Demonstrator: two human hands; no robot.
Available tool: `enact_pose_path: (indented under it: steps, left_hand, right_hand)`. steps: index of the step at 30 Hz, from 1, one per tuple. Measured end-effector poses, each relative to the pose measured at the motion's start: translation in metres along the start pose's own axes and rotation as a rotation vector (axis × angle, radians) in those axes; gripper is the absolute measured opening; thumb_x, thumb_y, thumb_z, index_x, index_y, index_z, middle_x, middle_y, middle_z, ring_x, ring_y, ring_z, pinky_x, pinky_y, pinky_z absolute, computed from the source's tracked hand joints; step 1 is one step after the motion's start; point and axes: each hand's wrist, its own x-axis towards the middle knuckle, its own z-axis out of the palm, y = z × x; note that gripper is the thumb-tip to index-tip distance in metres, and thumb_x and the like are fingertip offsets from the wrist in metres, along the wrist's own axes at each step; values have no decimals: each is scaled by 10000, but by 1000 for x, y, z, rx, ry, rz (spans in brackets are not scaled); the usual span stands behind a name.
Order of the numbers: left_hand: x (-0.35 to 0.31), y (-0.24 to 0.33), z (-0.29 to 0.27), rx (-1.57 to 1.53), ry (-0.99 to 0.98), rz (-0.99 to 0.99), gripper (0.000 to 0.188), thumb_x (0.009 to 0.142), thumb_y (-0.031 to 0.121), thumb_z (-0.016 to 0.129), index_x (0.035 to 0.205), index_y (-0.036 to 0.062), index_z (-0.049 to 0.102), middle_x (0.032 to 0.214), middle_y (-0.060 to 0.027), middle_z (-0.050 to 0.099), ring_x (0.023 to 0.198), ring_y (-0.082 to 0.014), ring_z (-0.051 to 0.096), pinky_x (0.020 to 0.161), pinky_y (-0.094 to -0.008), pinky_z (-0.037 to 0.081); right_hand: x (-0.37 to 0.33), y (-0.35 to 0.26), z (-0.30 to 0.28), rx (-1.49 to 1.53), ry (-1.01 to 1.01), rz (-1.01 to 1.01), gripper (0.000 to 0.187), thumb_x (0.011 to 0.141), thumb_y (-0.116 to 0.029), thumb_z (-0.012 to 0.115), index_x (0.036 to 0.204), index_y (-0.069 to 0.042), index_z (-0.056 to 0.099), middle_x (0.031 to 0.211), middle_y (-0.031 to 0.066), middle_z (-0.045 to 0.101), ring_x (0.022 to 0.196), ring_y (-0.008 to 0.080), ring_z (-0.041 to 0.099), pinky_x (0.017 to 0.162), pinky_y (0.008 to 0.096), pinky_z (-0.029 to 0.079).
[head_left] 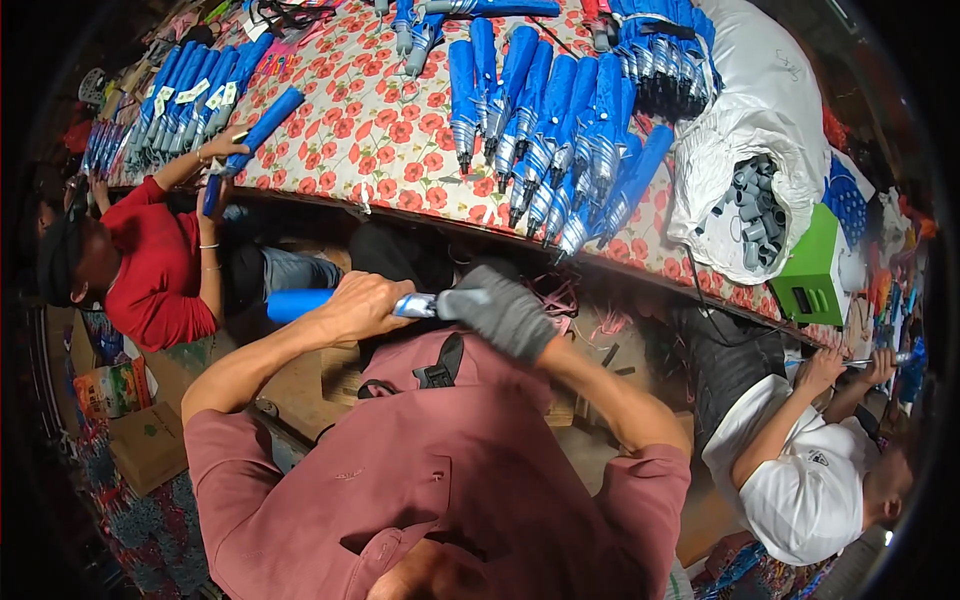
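Observation:
My left hand (362, 305), bare, grips a folded blue umbrella (296, 303) held level in front of my chest. Its silver end (418, 305) points right. My right hand (503, 313) wears a grey knit glove and is closed around that end of the umbrella. Both hands sit just below the near edge of the table (400, 185). On the table lies a heap of several folded blue umbrellas (555, 130), directly beyond my hands.
A poppy-print cloth covers the table. A person in red (150, 270) at the left holds a blue umbrella. A person in white (800, 470) works at the right. A white sack of grey handles (750, 205) and a green box (812, 270) stand at the right.

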Motion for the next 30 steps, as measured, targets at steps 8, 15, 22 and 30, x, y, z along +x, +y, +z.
enact_pose_path:
  steps: [8, 15, 22, 30]
  left_hand:
    - [42, -47, -23, 474, 183, 211, 142, 869, 267, 671, 937, 146, 642, 822, -65, 636, 772, -278, 635, 810, -405, 481]
    - [77, -178, -34, 822, 264, 224, 130, 884, 259, 655, 971, 163, 632, 1011, -61, 593, 959, -256, 571, 963, -478, 402]
    - [141, -174, -69, 546, 100, 184, 359, 901, 177, 636, 1257, 172, 597, 1272, -99, 570, 1184, -282, 542, 974, -457, 433]
    - [285, -166, -68, 500, 296, 472, 225, 909, 163, 600, 1131, 123, 598, 1248, -106, 549, 1114, -286, 533, 1083, -486, 386]
  right_hand:
    - [44, 4, 24, -88, 215, -142, 562, 916, -429, 722, 1326, -60, 615, 1075, 130, 725, 946, 267, 718, 832, 354, 564]
    - [118, 9, -57, -155, 461, -256, 433, 920, -334, 703, 1251, -57, 667, 1128, 127, 719, 932, 300, 713, 847, 379, 567]
    - [257, -12, -170, -449, 808, -507, 319, 966, -276, 595, 1179, -58, 687, 1060, 132, 724, 953, 333, 679, 866, 416, 554]
    - [470, -55, -312, -890, 764, -162, 331, 999, -268, 524, 1187, -59, 699, 1120, 131, 737, 962, 332, 702, 865, 449, 565]
